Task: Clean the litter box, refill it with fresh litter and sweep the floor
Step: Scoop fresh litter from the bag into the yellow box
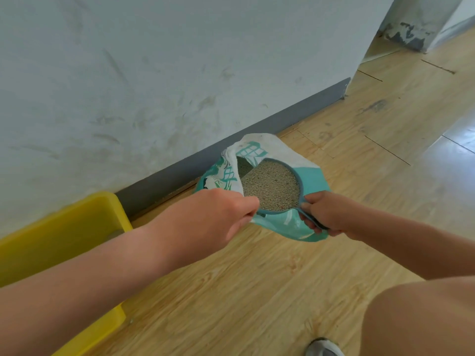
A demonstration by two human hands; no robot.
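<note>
A teal and white litter bag (312, 179) stands open on the wooden floor against the grey skirting. My left hand (218, 214) pinches the bag's near left edge and holds the mouth apart. My right hand (325, 213) grips the handle of a blue-grey scoop (298, 176), which sits at the bag's mouth heaped with grey-beige litter (271, 185). The yellow litter box (59, 240) lies at the left by the wall, partly hidden behind my left forearm; little of its inside shows.
A scuffed white wall (154, 73) runs behind the bag and box. Wooden floor (257, 278) spreads to the right toward a doorway corner (406, 34). My bare knee (424, 317) and a shoe (323, 348) are at the bottom right.
</note>
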